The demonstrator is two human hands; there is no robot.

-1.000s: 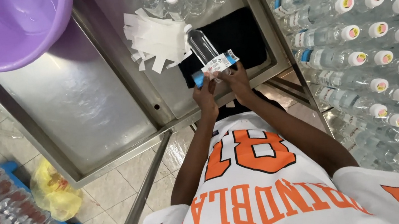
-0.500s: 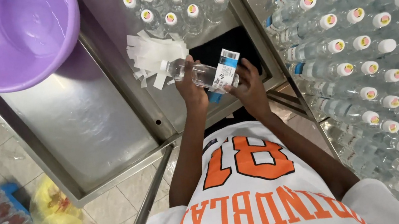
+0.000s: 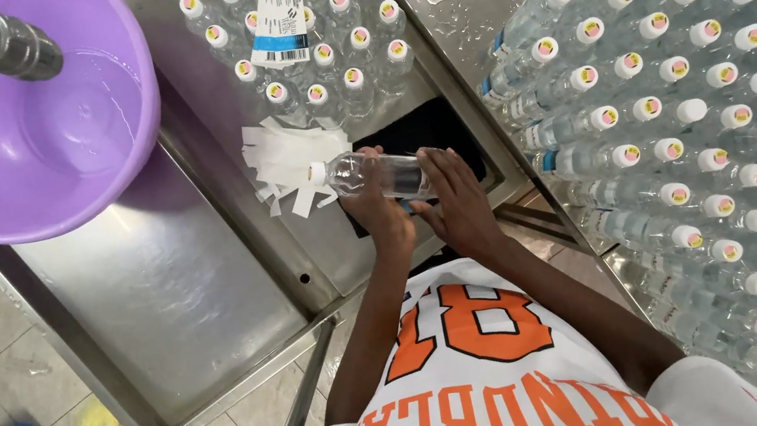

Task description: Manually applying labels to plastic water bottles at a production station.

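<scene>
A: What is going on at the metal table [image 3: 210, 300]?

B: Both hands are holding one clear bottle [image 3: 378, 175] on its side, just above the black mat [image 3: 446, 126], white cap pointing toward the pile of white paper strips [image 3: 289, 161].

A: Grip?

B: The left hand [image 3: 376, 211] is curling around the bottle near the middle, fingers closed on it from below. The right hand [image 3: 458, 205] is closed over the base end, fingers spread flat across the side. A label is probably sitting under that palm, but I cannot tell from here.

A: How should this be done well, in your judgement?

B: Keep the bottle level, let the left hand do the steadying and turning, and press with the flat of the right fingers so anything wrapped on the side goes on smooth, without creases. A wet surface will be slipping, so a firm hold matters.

A: Surroundings?

B: Upright capped bottles [image 3: 311, 41] are standing behind the strips, a loose label [image 3: 278, 11] lying on top of them. A stack of bottles [image 3: 716, 109] is filling the right side. A purple basin [image 3: 11, 129] with a little water is sitting at upper left.
</scene>
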